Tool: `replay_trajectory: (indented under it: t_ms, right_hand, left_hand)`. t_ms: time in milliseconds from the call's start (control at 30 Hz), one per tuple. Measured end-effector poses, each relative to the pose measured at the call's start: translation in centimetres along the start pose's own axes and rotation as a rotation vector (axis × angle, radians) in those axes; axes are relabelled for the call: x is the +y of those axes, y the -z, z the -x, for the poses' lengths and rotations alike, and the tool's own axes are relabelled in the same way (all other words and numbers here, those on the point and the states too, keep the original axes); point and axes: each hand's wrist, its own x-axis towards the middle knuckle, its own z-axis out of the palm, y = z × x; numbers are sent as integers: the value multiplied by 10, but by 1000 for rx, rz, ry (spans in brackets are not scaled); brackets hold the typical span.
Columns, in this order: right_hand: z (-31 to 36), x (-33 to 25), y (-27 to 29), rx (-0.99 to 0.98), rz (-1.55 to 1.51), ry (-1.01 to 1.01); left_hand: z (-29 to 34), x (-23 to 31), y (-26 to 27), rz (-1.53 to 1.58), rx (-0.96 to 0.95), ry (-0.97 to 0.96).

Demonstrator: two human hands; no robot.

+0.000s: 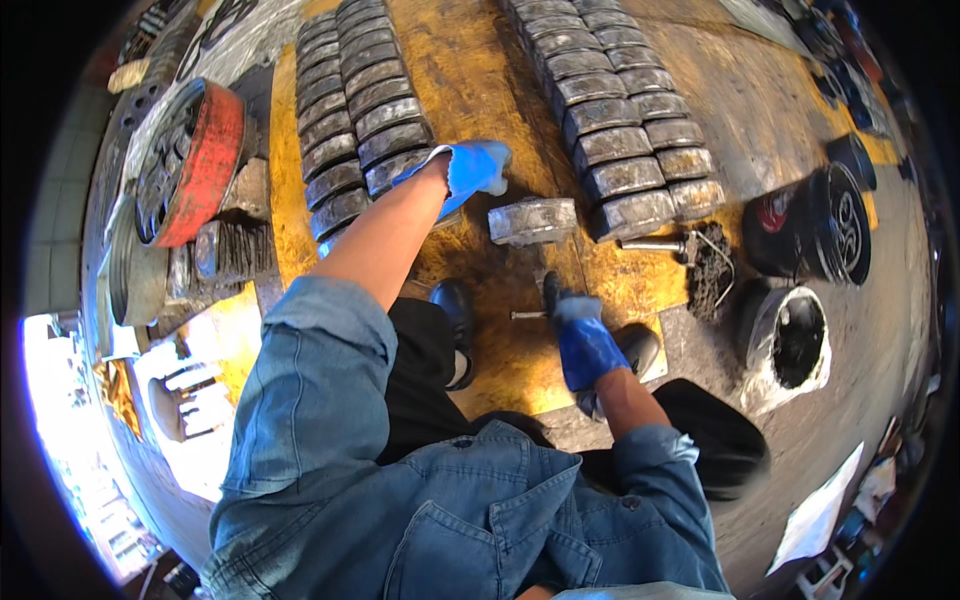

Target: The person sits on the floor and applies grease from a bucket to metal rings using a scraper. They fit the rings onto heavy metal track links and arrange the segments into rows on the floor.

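My left hand point(482, 170), in a blue glove with greyish fingers, reaches forward beside the left double row of metal blocks point(378, 115). Its fingers are blurred and partly hidden, so their grip is unclear. A single worn metal block point(532, 221) lies just to the right of that hand on the yellow-stained floor plate. Closer to my feet, my right hand point(582, 335), gloved in blue, is closed around a dark hand tool point(552, 290). A thin metal rod point(527, 315) shows to the left of this hand; whether it belongs to the tool is unclear.
Another double row of blocks point(625, 120) stands ahead on the right. Beside it lie a metal-handled brush-like tool point(708, 270), a black bucket point(810, 225) and a plastic-wrapped container point(790, 340). A red-rimmed wheel point(205, 165) stands at the left, near smaller stacked blocks point(235, 250).
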Motion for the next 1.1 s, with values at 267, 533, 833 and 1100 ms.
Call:
replay_trajectory:
  t_ms: [267, 533, 833, 1100]
  right_hand:
    - [-15, 16, -38, 175, 20, 35]
    - [-12, 2, -12, 105, 29, 79]
    - [-21, 8, -51, 142, -64, -32]
    - [3, 13, -15, 484, 61, 178]
  left_hand:
    - [-31, -28, -54, -99, -122, -8]
    - [-61, -29, -60, 294, -260, 27]
    - [-107, 4, -72, -76, -211, -30]
    - [-92, 35, -65, -384, -101, 153]
